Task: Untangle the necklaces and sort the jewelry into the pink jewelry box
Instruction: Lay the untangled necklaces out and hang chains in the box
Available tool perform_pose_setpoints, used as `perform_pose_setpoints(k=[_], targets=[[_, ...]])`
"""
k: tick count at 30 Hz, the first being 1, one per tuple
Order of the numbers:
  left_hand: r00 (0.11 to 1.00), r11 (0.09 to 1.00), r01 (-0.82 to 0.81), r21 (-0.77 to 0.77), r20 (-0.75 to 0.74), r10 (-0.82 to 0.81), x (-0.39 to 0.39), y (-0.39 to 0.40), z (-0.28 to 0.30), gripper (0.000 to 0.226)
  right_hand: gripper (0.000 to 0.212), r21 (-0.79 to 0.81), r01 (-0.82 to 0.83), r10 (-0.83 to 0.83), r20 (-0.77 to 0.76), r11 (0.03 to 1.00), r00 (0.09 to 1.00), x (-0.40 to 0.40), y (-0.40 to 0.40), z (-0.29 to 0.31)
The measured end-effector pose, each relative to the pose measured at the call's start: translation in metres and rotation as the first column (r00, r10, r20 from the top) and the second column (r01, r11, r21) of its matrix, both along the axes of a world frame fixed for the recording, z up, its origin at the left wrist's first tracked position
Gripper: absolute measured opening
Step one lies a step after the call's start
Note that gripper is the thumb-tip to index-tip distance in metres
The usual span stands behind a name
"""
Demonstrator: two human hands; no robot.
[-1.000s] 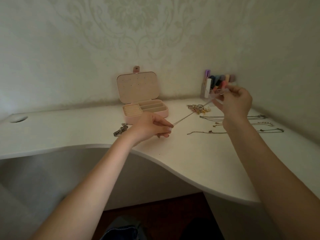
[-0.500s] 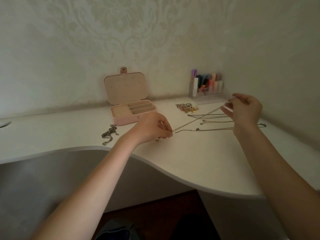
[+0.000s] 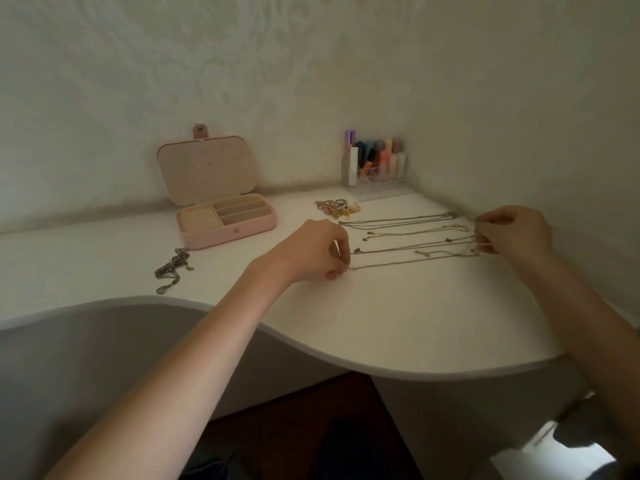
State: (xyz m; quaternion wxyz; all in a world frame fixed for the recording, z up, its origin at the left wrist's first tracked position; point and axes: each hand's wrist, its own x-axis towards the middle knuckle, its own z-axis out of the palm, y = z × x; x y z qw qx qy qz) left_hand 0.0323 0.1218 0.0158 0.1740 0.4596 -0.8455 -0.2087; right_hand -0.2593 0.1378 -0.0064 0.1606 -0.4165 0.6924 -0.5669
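A: Chain (image 3: 412, 260) laid along the worktop (image 3: 398, 327), nearest row below three others. Left hand (image 3: 311, 249) pinches one end, right hand (image 3: 512, 233) the other.

B: Handling?

A: Light, limp, likely to snag its neighbours. Best held by the ends, near the clasp. Pink jewelry box (image 3: 228, 221) stands open, back left.

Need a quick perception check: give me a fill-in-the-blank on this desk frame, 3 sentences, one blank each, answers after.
1. The lid of the pink jewelry box is ____.
2. The left hand and right hand each pinch one ____ of the nearest chain.
3. The dark tangled chain lies to the ____ of the left hand.

Answers: open; end; left
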Motion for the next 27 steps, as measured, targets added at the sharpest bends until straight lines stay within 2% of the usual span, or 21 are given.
perform_pose_setpoints(k=[4,8,11,14,16,17,19,23,27], targets=[[0.998,0.995,0.024,-0.092,0.053,-0.019,-0.008,0.000,-0.002,0.007,0.009,0.016,-0.021,0.021,-0.010,1.000,1.000,-0.008,0.002,-0.008],[0.997,0.992,0.050,-0.117,0.065,-0.043,-0.013,-0.005,-0.007,0.014,0.008,-0.089,-0.176,0.187,0.124,0.980,0.975,0.004,0.011,0.005],[0.988,0.991,0.053,-0.122,-0.140,-0.070,-0.032,-0.004,-0.007,0.035,0.009,-0.143,-0.355,0.379,0.203,0.924,0.903,0.018,0.018,0.020],[0.919,0.995,0.092,0.037,-0.389,-0.071,-0.064,0.003,-0.004,0.057,0.011,-0.175,-0.497,0.527,0.250,0.850,0.813,0.032,0.024,0.033],[0.862,0.978,0.138,0.158,-0.505,-0.040,-0.086,0.006,-0.005,0.059,0.011,-0.198,-0.556,0.590,0.267,0.807,0.762,0.040,0.027,0.038],[0.835,0.972,0.145,0.185,-0.550,-0.021,-0.094,0.007,-0.006,0.052,0.011,-0.215,-0.570,0.609,0.276,0.793,0.743,0.043,0.027,0.040],[0.810,0.979,0.109,0.171,-0.587,0.013,-0.102,0.006,-0.009,0.035,0.010,-0.261,-0.544,0.602,0.284,0.797,0.746,0.046,0.027,0.042],[0.744,0.968,0.108,0.226,-0.664,0.072,-0.095,0.000,-0.010,0.014,0.010,-0.361,-0.345,0.458,0.300,0.866,0.836,0.038,0.024,0.043],[0.810,0.966,0.108,0.234,-0.585,0.051,-0.083,-0.005,-0.007,0.007,0.010,-0.389,-0.194,0.321,0.294,0.901,0.900,0.035,0.021,0.041]])
